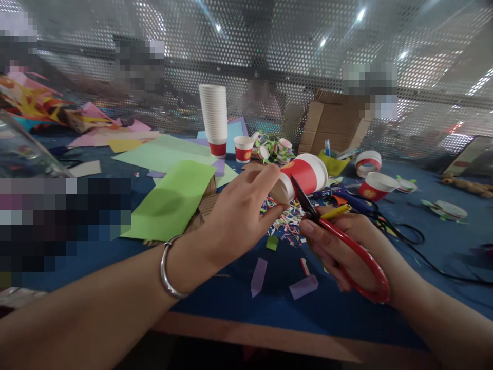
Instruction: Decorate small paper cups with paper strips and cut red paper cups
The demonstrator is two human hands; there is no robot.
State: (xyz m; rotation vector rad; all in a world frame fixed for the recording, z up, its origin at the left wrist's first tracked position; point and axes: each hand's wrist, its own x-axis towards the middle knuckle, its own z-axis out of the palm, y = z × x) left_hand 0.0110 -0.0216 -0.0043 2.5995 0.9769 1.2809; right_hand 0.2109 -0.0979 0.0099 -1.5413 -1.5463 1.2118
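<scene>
My left hand point(241, 213) grips a red and white paper cup point(308, 174) by its base end, the cup lying on its side in the air with its rim to the right. In my right hand point(346, 241) are red-handled scissors point(370, 272). Their dark blades point up and left, against or just in front of the cup's red band; I cannot tell whether they bite into it. Something yellow point(336, 211), perhaps a marker, shows by the right fingers. Below the cup lies a heap of paper snippets point(288, 223).
Green paper point(171, 200) lies to the left, near a tall stack of paper cups point(214, 115). Cut cups point(377, 186), a cardboard box point(333, 123) and a blue glue gun point(354, 201) with a black cord point(412, 241) are on the right. Purple paper pieces point(259, 276) lie in front.
</scene>
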